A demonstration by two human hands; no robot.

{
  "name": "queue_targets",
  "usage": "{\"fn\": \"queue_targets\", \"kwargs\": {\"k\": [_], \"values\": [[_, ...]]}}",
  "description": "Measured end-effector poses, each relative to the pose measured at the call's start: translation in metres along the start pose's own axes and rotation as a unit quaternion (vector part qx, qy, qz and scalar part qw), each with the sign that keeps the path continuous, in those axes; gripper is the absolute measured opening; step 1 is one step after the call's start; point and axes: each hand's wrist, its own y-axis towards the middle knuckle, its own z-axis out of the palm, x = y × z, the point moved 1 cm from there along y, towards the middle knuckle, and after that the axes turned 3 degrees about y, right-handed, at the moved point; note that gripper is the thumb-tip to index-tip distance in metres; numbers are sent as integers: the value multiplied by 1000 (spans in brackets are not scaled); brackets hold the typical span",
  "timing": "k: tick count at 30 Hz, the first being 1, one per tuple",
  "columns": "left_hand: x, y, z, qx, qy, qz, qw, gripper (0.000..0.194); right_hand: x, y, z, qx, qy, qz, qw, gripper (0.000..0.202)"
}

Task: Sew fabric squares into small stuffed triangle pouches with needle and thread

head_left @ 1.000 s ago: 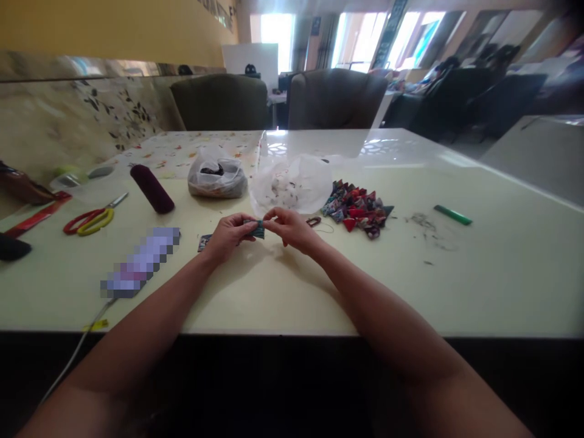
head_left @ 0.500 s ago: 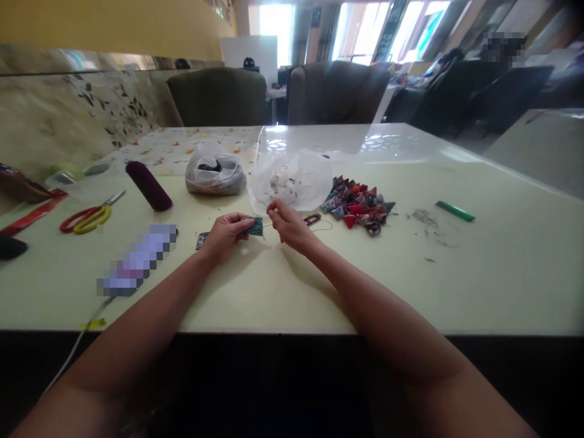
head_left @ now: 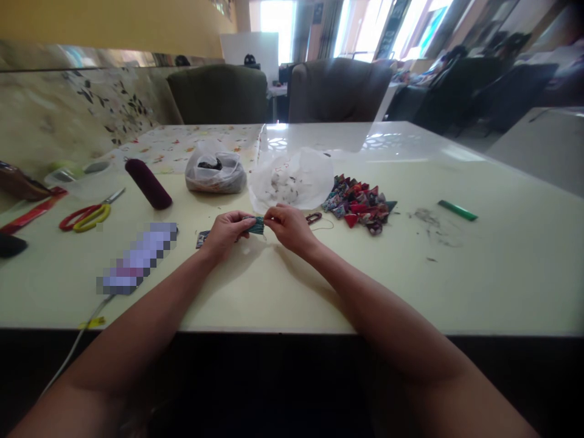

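A small teal patterned fabric piece [head_left: 257,225] is pinched in my left hand [head_left: 226,234], between thumb and fingers. My right hand [head_left: 291,226] is closed at the fabric's right edge; what its fingertips grip is too small to make out. Beneath my left wrist lies a dark patterned scrap [head_left: 201,239]. Just right of my right hand are a brown clip-like object [head_left: 314,218] and a thin curl of thread [head_left: 325,226]. Farther right sits a pile of colourful folded fabric triangles [head_left: 358,202].
White stuffing [head_left: 286,185] lies on a plastic bag behind my hands, beside a filled bag [head_left: 215,173]. Scissors [head_left: 93,216], a maroon cylinder [head_left: 148,184] and a blurred-out phone [head_left: 139,258] with a cable are left. A green object [head_left: 457,210] lies right.
My right hand has moved slightly left and down to the edge of the teal fabric, and its fingers have come together. My left hand has stayed nearly still.
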Motion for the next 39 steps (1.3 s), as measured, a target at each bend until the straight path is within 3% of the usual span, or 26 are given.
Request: {"fn": "queue_targets", "kwargs": {"k": [9,15,18,22,39], "values": [[0,0,0,5,16,11,1000,27,-1,1,0,11,1,-6,1000,12],[-1,-1,-2,13,73,55,996,25,-3,1,0,15,28,4,999,8],[-3,-1,-3,14,93,76,993,23,-3,0,0,17,59,28,998,20],[-3,-1,-4,16,104,94,990,20,-2,0,0,36,67,16,997,11],[-3,-3,-1,21,95,97,990,25,-6,1,5,8,46,-5,999,10]]}}
